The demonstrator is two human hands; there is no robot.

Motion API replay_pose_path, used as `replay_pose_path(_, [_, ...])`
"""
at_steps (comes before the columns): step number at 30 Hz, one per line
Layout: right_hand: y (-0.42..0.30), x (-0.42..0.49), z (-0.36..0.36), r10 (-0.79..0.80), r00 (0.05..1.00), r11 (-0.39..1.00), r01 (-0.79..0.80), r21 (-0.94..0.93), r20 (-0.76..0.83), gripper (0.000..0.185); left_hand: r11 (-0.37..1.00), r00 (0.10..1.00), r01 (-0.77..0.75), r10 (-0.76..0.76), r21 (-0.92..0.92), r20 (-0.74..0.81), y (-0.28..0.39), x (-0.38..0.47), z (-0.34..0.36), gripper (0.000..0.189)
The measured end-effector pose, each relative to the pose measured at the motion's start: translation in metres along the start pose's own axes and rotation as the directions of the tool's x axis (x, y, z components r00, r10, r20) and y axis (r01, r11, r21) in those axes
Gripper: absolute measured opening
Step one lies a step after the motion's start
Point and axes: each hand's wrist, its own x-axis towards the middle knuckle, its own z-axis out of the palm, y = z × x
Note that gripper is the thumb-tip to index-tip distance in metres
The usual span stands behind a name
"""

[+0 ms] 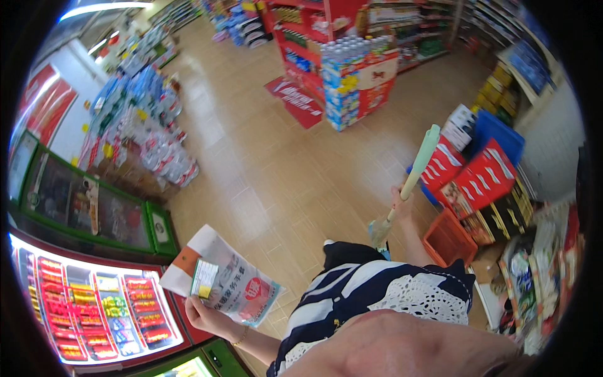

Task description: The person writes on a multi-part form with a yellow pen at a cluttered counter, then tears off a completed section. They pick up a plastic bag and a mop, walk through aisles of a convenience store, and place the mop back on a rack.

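Observation:
My left hand [200, 313] grips the edge of a flat plastic packet [242, 282] that bears large writing and has a pink part inside. Against the same packet, under my fingers, is a small card [205, 278] with a yellow patch. A bracelet circles that wrist. My right hand [401, 206] is closed around the cream handle of a long tool [419, 165] with a pale green upper end. Below this hand hangs something in clear wrapping [379, 231]; I cannot tell what it is, or whether it belongs to the tool.
Lit chest freezers [108, 306] line the left, beside stacked bottled drinks [165, 151]. A display of bottles [358, 80] stands ahead on the tiled floor [264, 174]. At right are red cartons [480, 179], an orange basket [450, 240] and a blue crate [499, 136].

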Motion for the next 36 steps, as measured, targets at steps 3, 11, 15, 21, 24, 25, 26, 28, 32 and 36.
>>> replay_pose_path(3, [-0.009, 0.042, 0.086, 0.036, 0.996, 0.999, -0.039, 0.036, 0.077, 0.02, 0.997, 0.997, -0.071, 0.072, 0.036, -0.033, -0.013, 0.058, 0.041, 0.016])
replay_pose_path(11, [-0.003, 0.154, 0.26, -0.031, 0.934, 0.974, -0.052, 0.222, 0.356, 0.018, 0.987, 0.985, -0.018, 0.045, 0.162, -0.164, -0.084, 0.189, 0.176, 0.019])
replay_pose_path(15, [0.011, 0.209, 0.356, -0.025, 0.945, 0.996, -0.004, 0.09, 0.325, 0.019, 0.991, 0.991, -0.049, 0.063, 0.124, -0.114, -0.143, 0.287, 0.258, 0.019])
replay_pose_path(21, [-0.025, 0.313, 0.511, -0.083, 0.909, 0.996, 0.082, 0.019, 0.409, 0.019, 0.998, 0.999, -0.045, 0.046, 0.052, -0.018, -0.166, 0.423, 0.416, 0.015])
replay_pose_path(24, [-0.037, 0.349, 0.554, -0.015, 0.941, 1.0, 0.004, 0.031, 0.337, 0.019, 0.991, 0.996, -0.071, 0.063, 0.113, 0.067, -0.186, 0.471, 0.489, 0.012])
replay_pose_path(25, [-0.038, 0.361, 0.569, -0.004, 0.958, 0.998, -0.013, 0.057, 0.287, 0.019, 0.994, 0.993, -0.067, 0.058, 0.09, 0.103, -0.188, 0.488, 0.517, 0.012])
replay_pose_path(26, [-0.021, 0.38, 0.578, -0.054, 0.968, 0.997, 0.037, 0.071, 0.245, 0.019, 0.997, 0.99, -0.062, 0.055, 0.05, 0.128, -0.19, 0.503, 0.544, 0.012])
replay_pose_path(28, [-0.009, 0.413, 0.614, -0.037, 0.982, 0.997, 0.023, 0.078, 0.184, 0.02, 0.998, 0.984, -0.059, 0.057, 0.008, 0.168, -0.212, 0.54, 0.594, 0.013])
replay_pose_path(32, [0.003, 0.489, 0.712, 0.029, 0.991, 0.999, -0.033, 0.033, 0.127, 0.021, 0.996, 0.987, -0.064, 0.054, 0.059, 0.153, -0.248, 0.609, 0.676, 0.014])
replay_pose_path(36, [0.028, 0.583, 0.813, -0.07, 0.997, 0.997, 0.07, -0.031, 0.025, 0.024, 0.993, 0.983, -0.101, 0.089, 0.064, 0.161, -0.259, 0.678, 0.775, 0.016])
